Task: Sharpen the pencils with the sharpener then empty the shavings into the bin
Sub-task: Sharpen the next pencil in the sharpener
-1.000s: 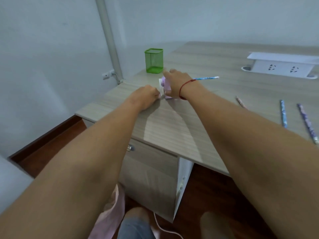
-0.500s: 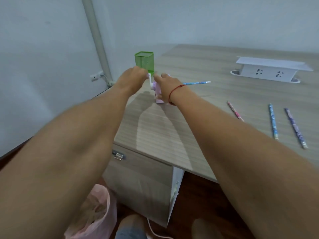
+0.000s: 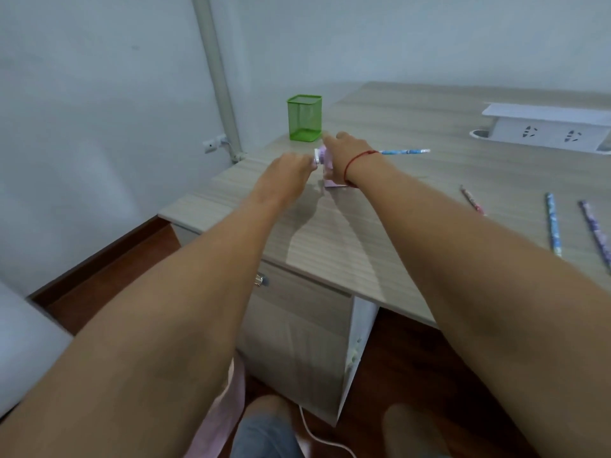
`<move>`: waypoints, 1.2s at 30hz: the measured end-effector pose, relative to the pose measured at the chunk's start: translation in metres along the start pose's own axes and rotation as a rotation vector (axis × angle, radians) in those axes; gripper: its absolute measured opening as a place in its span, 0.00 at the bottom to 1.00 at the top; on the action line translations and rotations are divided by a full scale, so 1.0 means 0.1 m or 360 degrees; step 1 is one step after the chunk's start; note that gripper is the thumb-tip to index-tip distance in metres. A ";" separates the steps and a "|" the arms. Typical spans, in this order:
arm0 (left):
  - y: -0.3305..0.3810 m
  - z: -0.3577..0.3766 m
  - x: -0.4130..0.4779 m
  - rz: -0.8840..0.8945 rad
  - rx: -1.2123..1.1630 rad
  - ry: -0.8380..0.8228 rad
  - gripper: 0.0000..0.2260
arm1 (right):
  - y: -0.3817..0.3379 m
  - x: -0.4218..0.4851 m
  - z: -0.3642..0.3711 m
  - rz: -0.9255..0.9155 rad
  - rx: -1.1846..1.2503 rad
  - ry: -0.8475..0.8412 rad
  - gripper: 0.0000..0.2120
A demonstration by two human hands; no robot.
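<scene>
Your right hand (image 3: 340, 157) clamps one sharpener (image 3: 325, 165) near the tabletop's (image 3: 396, 206) left edge; left hand (image 3: 291, 170) pinches its crank; four pencils, one (image 3: 403, 152) inserted.

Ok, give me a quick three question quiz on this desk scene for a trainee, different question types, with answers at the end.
1. True or false: the green mesh pen holder has pencils in it.
2. How many loose pencils lie at the desk's right side, away from the hands?
3. Multiple choice: the left hand is at the A) socket box B) sharpener's crank C) drawer handle.

Key: 1. False, it looks empty. 2. Three. 3. B; the right hand steadies the pink sharpener, with a blue pencil sticking out.
</scene>
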State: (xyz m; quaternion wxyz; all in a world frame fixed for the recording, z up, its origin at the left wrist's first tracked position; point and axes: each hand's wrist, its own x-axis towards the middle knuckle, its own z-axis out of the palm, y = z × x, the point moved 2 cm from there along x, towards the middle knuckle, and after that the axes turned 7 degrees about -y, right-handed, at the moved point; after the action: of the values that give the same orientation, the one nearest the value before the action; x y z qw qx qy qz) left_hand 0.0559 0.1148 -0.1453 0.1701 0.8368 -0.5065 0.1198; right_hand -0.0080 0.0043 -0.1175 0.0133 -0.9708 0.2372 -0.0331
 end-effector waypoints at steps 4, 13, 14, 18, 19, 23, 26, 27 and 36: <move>-0.10 0.00 0.07 -0.0013 -0.0190 -0.0142 0.13 | -0.01 0.02 0.01 0.0033 -0.0007 -0.0017 0.29; -0.20 0.18 0.20 -0.0080 -0.0123 -0.0496 0.11 | 0.06 0.07 0.02 -0.0104 -0.0035 0.0082 0.27; -0.21 0.19 0.24 -0.0077 -0.0107 -0.0509 0.11 | 0.07 0.07 0.02 -0.0124 -0.0027 0.0100 0.26; -0.26 0.15 0.44 -0.0049 0.0013 -0.0545 0.10 | 0.09 0.08 0.03 -0.0181 0.0016 0.0144 0.24; -0.27 0.13 0.48 -0.0064 0.0031 -0.0553 0.10 | 0.09 0.09 0.04 -0.0179 0.0036 0.0145 0.23; -0.27 0.07 0.67 -0.0044 0.0076 -0.0509 0.11 | 0.13 0.12 0.02 -0.0153 0.0080 0.0148 0.22; -0.25 0.03 0.69 -0.0002 0.0160 -0.0393 0.12 | 0.16 0.10 0.00 -0.0157 0.0112 0.0121 0.27; -0.24 0.03 0.68 0.0004 0.0179 -0.0357 0.12 | 0.16 0.10 0.00 -0.0153 0.0108 0.0100 0.29; -0.28 0.06 0.51 0.0041 0.0376 -0.0236 0.08 | 0.02 0.04 -0.05 -0.0111 0.0025 0.0058 0.18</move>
State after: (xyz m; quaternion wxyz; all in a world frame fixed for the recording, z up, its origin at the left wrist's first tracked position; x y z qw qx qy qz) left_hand 0.1043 0.0831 -0.1365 0.0309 0.8510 -0.5108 0.1185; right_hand -0.0055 0.0003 -0.1120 0.0154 -0.9776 0.2031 -0.0530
